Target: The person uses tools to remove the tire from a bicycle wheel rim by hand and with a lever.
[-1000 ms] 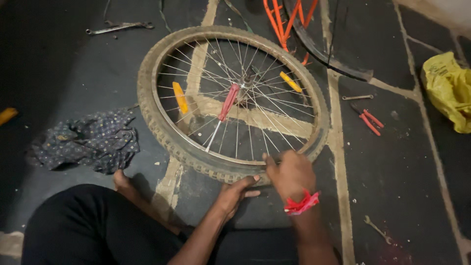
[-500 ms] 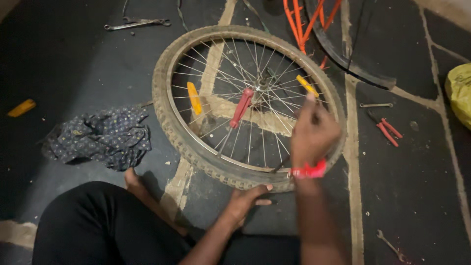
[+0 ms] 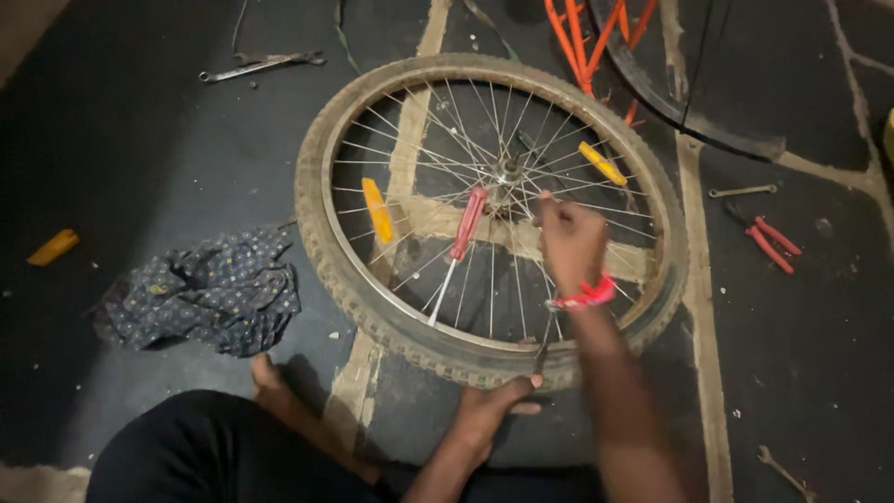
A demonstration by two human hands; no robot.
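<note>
A bicycle wheel [image 3: 340, 270] lies flat on the dark floor, with its knobbly tyre on, a shiny rim and two yellow reflectors [image 3: 377, 210] in the spokes. A red-handled screwdriver [image 3: 467, 224] is stuck through the spokes beside the hub [image 3: 508, 171]. My right hand [image 3: 570, 237], with a red thread at the wrist, hovers over the spokes just right of the hub. Its fingers are curled together, and anything inside them is hidden. My left hand [image 3: 489, 410] rests against the near edge of the tyre with its fingers stretched out. A thin dark rod [image 3: 545, 346] stands by its thumb.
A crumpled dark patterned cloth [image 3: 200, 293] and a yellow piece [image 3: 53, 247] lie to the left. A spanner [image 3: 261, 63] is at the far left. Red-handled pliers [image 3: 768, 242] and a small spanner [image 3: 742, 191] lie to the right. An orange bike frame [image 3: 587, 37] and a second tyre [image 3: 689, 102] are at the back. My bare foot [image 3: 270, 380] is beside the wheel.
My right hand has lifted off the near rim and moved across the spokes towards the hub. My left hand has stayed at the tyre's near edge. The view has shifted closer.
</note>
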